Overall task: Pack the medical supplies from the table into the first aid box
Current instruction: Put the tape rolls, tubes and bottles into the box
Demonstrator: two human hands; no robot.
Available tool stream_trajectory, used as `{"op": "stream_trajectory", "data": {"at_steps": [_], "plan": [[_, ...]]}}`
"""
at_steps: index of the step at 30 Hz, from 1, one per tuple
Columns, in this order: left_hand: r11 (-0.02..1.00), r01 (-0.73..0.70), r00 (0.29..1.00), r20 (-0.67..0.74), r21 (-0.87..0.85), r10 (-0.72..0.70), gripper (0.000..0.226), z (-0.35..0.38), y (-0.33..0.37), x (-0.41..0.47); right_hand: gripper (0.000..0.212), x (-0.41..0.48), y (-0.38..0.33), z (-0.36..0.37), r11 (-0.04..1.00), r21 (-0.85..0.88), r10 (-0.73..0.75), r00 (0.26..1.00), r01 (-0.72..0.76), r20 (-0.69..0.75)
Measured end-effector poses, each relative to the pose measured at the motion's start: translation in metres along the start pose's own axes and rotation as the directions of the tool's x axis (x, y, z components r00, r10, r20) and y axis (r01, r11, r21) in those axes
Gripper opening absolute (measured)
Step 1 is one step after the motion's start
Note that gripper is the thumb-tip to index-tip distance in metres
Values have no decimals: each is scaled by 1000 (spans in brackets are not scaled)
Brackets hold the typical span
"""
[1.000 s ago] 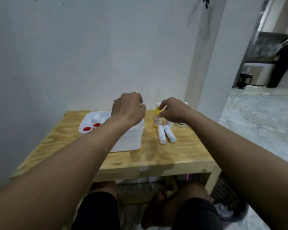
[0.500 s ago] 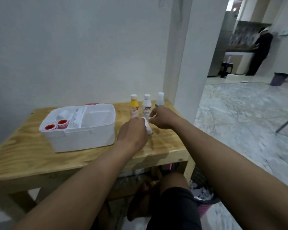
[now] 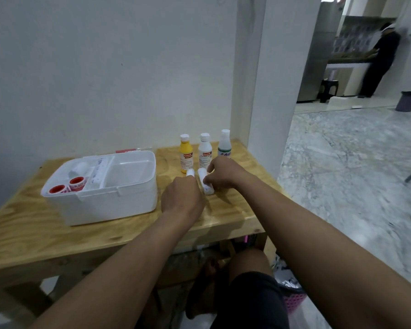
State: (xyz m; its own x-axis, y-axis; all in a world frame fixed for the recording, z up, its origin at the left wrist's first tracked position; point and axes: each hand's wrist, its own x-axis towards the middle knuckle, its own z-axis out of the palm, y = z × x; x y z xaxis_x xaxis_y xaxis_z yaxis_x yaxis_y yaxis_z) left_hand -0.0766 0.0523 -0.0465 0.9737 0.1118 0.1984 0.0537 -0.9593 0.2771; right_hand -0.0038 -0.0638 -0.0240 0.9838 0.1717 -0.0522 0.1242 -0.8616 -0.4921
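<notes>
From the head camera, the step in hand looks like lifting the two rolls that lie side by side on the pale plywood table, just in front of the bottles. The left hand lies knuckles-up over the left white cylindrical bandage roll, fingers curled down around it so that only its far end shows. The right hand pinches the right white cylindrical bandage roll between thumb and fingertips. To do this well, each grip should probably close near the middle of its roll, since soft wrapped rolls may slip or unwind if held by an end. The lift should go straight up before swinging left, so that no knuckle tips the yellow plastic bottle, the white plastic bottle or the clear green-labelled bottle standing just behind. The open white plastic first aid box sits just left of the hands; its large right compartment looks free, while two red-cored tape rolls fill the near left corner. Compared with a second ago, the left hand has come off the box and down onto the rolls, which then lay untouched, and the right hand has dropped from the yellow bottle's cap; the bottles stand as before.
</notes>
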Motion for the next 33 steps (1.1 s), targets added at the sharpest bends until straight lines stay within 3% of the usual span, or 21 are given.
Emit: {"op": "stream_trajectory", "data": {"at_steps": [8, 17, 25, 33], "plan": [[998, 68, 996, -54, -4, -68, 18, 2, 3, 18, 18, -6, 2, -12, 987, 83, 128, 988, -135, 85], [970, 150, 984, -70, -192, -166, 42, -5, 6, 13, 22, -18, 12, -24, 953, 179, 232, 968, -245, 92], [875, 107, 984, -74, -473, -160, 19, -53, 10, 19, 21, -35, -9, -53, 900, 417, 112, 991, -131, 70], [755, 82, 977, -96, -650, -189, 11, -130, -24, 15, 24, -50, -69, -82, 881, 473, -36, 994, -18, 105]]}}
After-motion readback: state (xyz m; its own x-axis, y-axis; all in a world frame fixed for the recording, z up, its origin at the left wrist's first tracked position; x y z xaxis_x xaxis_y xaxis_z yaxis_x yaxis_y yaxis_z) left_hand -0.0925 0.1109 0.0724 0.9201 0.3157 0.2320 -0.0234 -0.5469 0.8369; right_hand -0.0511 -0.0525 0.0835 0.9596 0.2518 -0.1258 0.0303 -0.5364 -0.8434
